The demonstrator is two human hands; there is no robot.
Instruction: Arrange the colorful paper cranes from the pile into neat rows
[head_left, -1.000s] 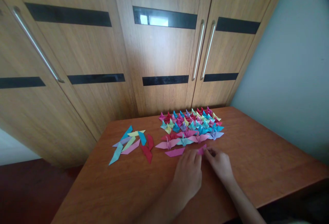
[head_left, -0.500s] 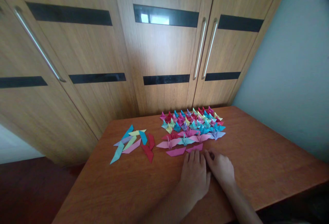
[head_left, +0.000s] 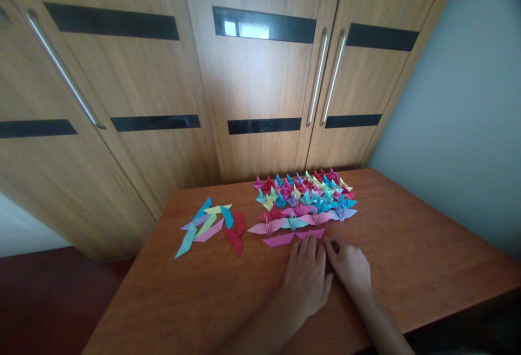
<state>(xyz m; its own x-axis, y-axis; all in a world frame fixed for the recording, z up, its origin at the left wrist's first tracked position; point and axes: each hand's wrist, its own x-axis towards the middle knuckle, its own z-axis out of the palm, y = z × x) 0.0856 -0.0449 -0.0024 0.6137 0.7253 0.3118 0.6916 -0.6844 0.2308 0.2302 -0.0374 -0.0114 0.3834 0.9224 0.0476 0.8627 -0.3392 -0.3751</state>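
My left hand (head_left: 306,278) rests on the table with its fingers curled and pressed together, back of the hand up. Close against it, my right hand (head_left: 350,266) is closed, with thumb and forefinger pinched. Whatever lies between or under the fingers is hidden. Just beyond the left fingertips lie two folded magenta paper pieces, one on the left (head_left: 278,240) and one on the right (head_left: 311,233). Behind these stand rows of small paper cranes, among them a pink crane (head_left: 267,227), a turquoise crane (head_left: 293,223) and a lilac crane (head_left: 342,213) in front.
Several flat folded paper strips lie loosely at the left, including a turquoise strip (head_left: 186,241), a pink strip (head_left: 209,231) and a red strip (head_left: 234,242). The brown table (head_left: 171,300) meets a wooden wardrobe (head_left: 260,83) at the back. A pale wall (head_left: 459,127) rises at the right.
My left hand has drawn back very slightly, and a little more of the right magenta piece shows. The right hand has hardly moved; the cranes and strips stay put.
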